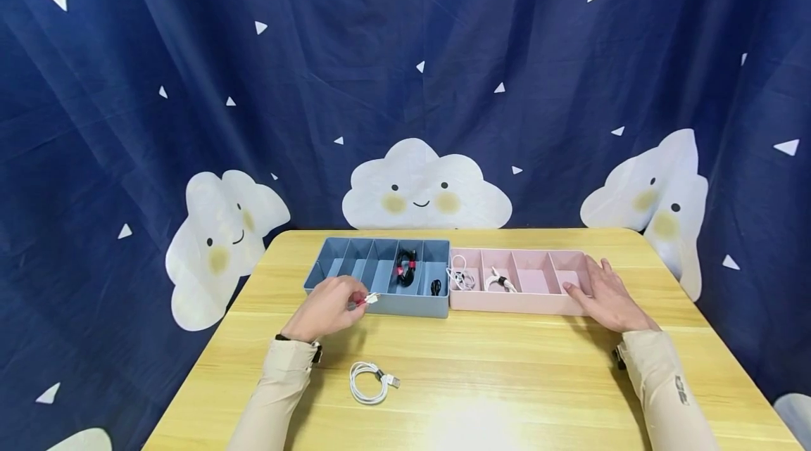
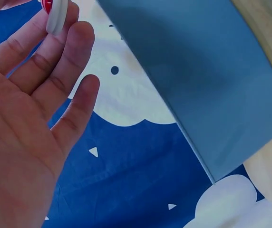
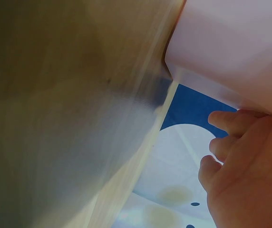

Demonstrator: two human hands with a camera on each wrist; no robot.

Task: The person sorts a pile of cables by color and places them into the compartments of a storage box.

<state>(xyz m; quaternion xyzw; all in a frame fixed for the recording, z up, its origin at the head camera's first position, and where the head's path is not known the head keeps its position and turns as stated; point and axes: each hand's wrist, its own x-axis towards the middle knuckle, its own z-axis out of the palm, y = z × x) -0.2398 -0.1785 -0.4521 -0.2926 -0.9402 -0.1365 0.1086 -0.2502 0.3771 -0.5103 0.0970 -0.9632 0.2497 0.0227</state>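
Observation:
My left hand [image 1: 329, 307] is at the front left of the blue divided box [image 1: 405, 306], pinching a white cable [image 1: 372, 298] with a red tie. In the left wrist view this cable [image 2: 57, 18] shows as a white loop at the fingertips. My right hand [image 1: 613, 300] grips the right end of the pink divided box [image 1: 513, 302], thumb over its front corner and fingers along its outer side. In the right wrist view, fingers [image 3: 224, 149] curve beside the pink wall. A coiled white USB cable [image 1: 367, 395] lies on the table near my left forearm.
The boxes stand end to end on the wooden table [image 1: 507, 359]. Black cables [image 1: 406, 269] sit in the blue box's right compartments. White cables [image 1: 500, 282] fill the pink box's two left compartments. A dark blue curtain [image 1: 304, 99] hangs behind.

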